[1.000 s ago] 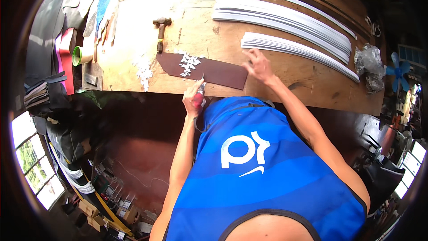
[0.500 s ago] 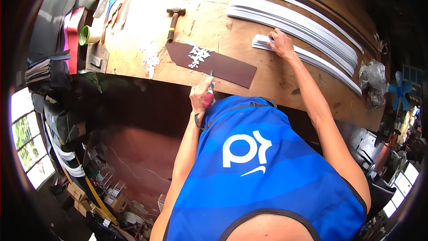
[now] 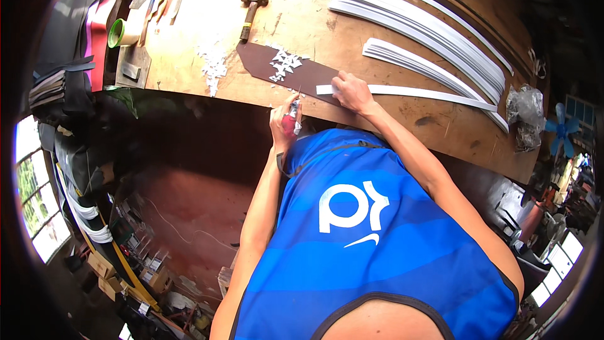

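Note:
My right hand (image 3: pixel 353 92) pinches a long white strip (image 3: pixel 428 92) near its left end. That end lies over a dark brown board (image 3: pixel 308 80) with one pointed end, set on the workbench. Close by, at the bench's front edge, my left hand (image 3: pixel 279 124) is closed around the red, wrapped handle of a knife (image 3: pixel 289 124). Its thin blade points up toward the board, short of the strip. Small white offcuts (image 3: pixel 285 65) lie on the board. Behind the held strip sits a smaller bundle of white strips (image 3: pixel 409 56), with a thicker stack (image 3: pixel 415 28) beyond it.
A hammer (image 3: pixel 250 19) lies behind the board. Left of it is a second heap of white offcuts (image 3: pixel 212 70). A green-rimmed cup (image 3: pixel 119 33) lies on its side at the left. Crumpled clear plastic (image 3: pixel 527 113) and a blue fan (image 3: pixel 563 129) are at the right.
My right hand has moved from the smaller bundle toward me and left, bringing one white strip over the brown board. My left hand still grips the knife by the bench edge.

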### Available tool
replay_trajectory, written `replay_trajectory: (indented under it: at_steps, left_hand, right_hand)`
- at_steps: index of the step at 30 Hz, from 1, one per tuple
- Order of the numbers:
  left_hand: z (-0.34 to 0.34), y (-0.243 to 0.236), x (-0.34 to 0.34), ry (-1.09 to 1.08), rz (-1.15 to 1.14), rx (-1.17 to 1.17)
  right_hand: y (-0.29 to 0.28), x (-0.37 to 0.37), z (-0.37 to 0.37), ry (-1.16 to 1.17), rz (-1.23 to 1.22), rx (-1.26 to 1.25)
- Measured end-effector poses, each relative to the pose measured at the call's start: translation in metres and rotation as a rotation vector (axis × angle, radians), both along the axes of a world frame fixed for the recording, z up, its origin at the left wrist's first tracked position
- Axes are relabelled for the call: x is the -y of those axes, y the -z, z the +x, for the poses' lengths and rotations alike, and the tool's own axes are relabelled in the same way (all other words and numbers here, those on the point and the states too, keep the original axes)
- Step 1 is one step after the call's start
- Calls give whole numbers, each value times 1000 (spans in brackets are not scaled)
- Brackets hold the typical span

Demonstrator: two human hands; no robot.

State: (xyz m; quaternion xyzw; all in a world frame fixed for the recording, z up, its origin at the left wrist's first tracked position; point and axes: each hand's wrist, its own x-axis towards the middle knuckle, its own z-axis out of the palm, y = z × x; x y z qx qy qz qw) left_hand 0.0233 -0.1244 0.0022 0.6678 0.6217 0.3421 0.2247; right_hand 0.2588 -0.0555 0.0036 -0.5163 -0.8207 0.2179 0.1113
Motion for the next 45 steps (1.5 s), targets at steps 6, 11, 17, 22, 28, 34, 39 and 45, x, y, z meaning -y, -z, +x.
replay_trajectory:
  at_steps: [6,11,17,22,28,34,39,45]
  left_hand:
    - [8,-7,3,0,-31,44]
    - [16,-8,5,-21,44,210]
    - [20,-7,11,-75,-84,276]
    - [35,0,18,-151,-117,378]
    - [56,10,28,-227,-121,377]
    - [67,6,30,-205,-39,239]
    - [72,-2,27,-210,-82,219]
    - [74,-1,27,-205,-63,198]
  right_hand:
    - [7,-3,-9,-35,50,-155]
    - [0,8,-15,-133,101,-89]
    - [2,14,-3,-143,168,-74]
    - [17,9,-1,-196,241,-114]
    - [19,6,-3,-212,281,-131]
    - [22,4,-3,-225,290,-201]
    - [20,3,-2,-228,253,-197]
    - [22,3,-4,-220,255,-202]
